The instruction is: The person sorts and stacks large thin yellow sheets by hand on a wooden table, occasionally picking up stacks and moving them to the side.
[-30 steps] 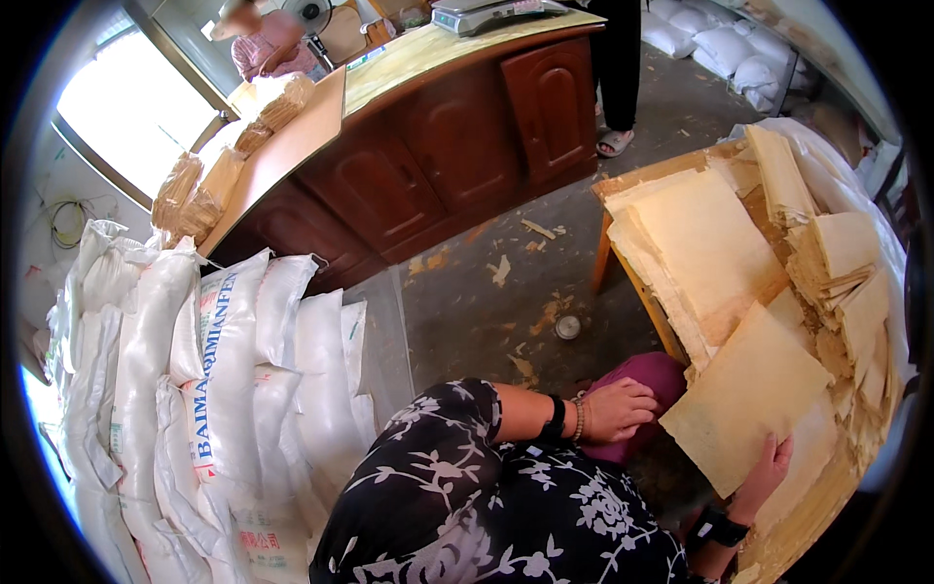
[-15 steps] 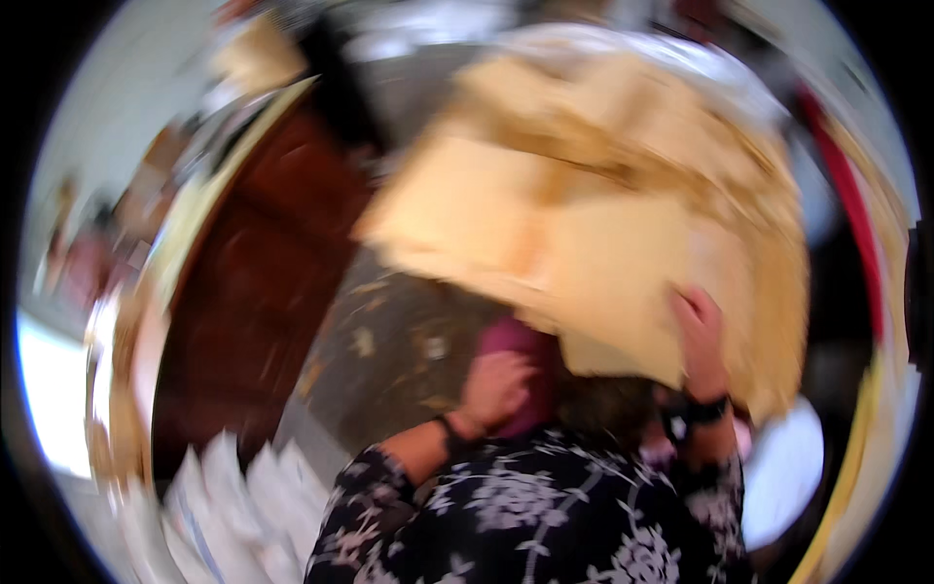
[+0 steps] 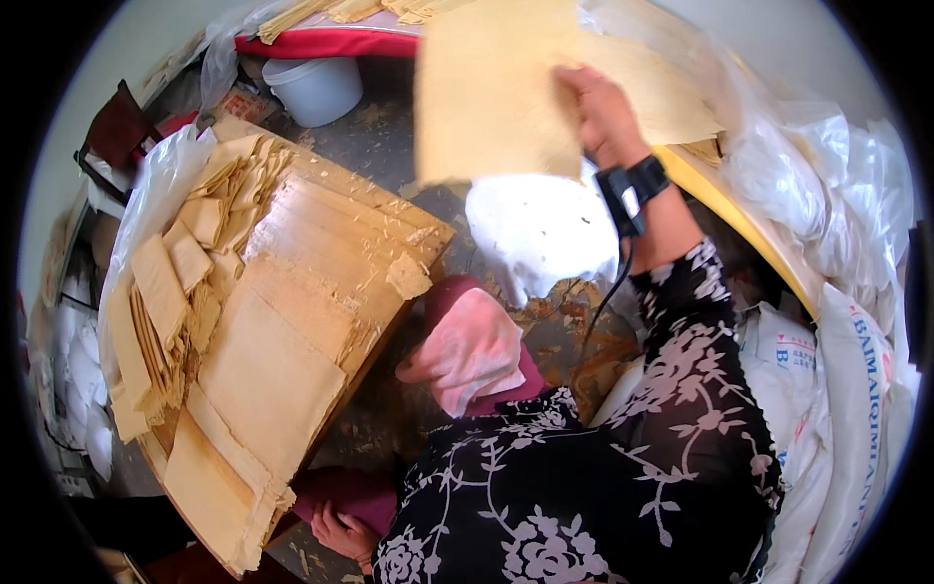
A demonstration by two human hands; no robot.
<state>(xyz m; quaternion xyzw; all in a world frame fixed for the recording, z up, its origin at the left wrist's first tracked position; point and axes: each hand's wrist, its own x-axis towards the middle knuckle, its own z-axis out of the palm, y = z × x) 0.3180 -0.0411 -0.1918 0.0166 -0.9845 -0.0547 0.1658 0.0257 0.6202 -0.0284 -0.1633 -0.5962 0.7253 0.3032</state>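
My right hand [image 3: 608, 117] is raised ahead of me, its fingers closed on the right edge of a thin, square tan sheet [image 3: 498, 97]. The sheet hangs flat above a white-covered seat [image 3: 545, 234]. Low on the left, my left hand [image 3: 342, 533] rests on my thigh beside the wooden table [image 3: 331, 209], its fingers laid out and holding nothing. Flat tan sheets [image 3: 272, 360] lie overlapped along the near side of that table. Behind them, folded tan pieces [image 3: 165, 282] are heaped beside clear plastic.
A pink cloth [image 3: 472, 350] covers my knee. Ahead stands a white bucket [image 3: 313, 90]. A yellow-edged table [image 3: 778, 243] curves round on the right, carrying more tan sheets [image 3: 652, 92] and plastic bags [image 3: 817, 156]. White printed sacks [image 3: 856, 419] stand at the right.
The view has turned right, so the wooden table now lies at the left. My right hand has lifted away from the piled sheets and now holds one sheet up.
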